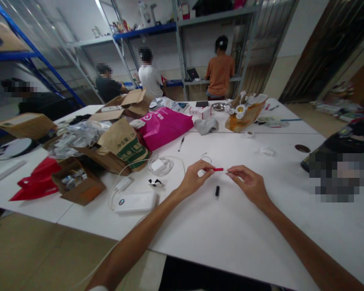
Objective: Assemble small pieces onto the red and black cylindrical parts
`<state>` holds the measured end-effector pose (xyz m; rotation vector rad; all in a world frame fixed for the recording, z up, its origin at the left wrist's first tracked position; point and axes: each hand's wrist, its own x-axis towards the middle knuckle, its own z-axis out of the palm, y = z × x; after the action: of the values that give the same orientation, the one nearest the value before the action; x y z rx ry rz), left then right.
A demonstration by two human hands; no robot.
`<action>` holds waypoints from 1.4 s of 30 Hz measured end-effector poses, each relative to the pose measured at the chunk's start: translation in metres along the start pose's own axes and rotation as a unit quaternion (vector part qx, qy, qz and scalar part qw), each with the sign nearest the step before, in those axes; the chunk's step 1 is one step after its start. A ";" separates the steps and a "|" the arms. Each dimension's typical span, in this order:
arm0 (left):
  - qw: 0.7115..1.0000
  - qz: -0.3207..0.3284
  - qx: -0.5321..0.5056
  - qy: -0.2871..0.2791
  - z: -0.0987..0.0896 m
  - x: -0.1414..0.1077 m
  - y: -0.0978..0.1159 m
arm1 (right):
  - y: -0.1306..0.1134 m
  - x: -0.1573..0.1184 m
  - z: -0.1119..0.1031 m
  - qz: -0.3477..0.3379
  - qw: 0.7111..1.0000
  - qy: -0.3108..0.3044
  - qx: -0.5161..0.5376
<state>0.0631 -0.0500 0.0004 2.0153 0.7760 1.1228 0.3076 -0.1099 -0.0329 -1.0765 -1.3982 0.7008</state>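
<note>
"Red stick (218, 169): where is it?"

"Above the table (261, 238), between the two hands. Left hand (196, 176): fingers pinched on one end."

"Right hand (250, 185)?"

"Fingers drawn together at the opposite end; whether they grip anything, I cannot tell from here. Black piece (217, 190) noted on the table, near both hands."
</note>
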 end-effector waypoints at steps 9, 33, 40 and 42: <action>0.999 0.032 0.026 0.011 0.010 -0.022 0.001 | -0.005 -0.006 0.004 0.006 1.000 -0.021 -0.002; 0.988 0.144 0.049 0.026 0.008 -0.025 -0.005 | 0.001 -0.014 0.001 -0.012 0.994 -0.053 -0.098; 0.982 0.170 0.072 0.033 0.008 -0.025 -0.004 | -0.002 -0.016 0.002 0.018 0.994 -0.061 -0.087; 0.981 0.175 0.074 0.035 0.007 -0.025 -0.003 | -0.004 -0.015 0.003 0.023 0.994 -0.065 -0.087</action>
<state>0.0577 -0.0692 -0.0169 2.3109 0.5663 1.3721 0.3025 -0.1248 -0.0359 -1.2199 -1.5726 0.7033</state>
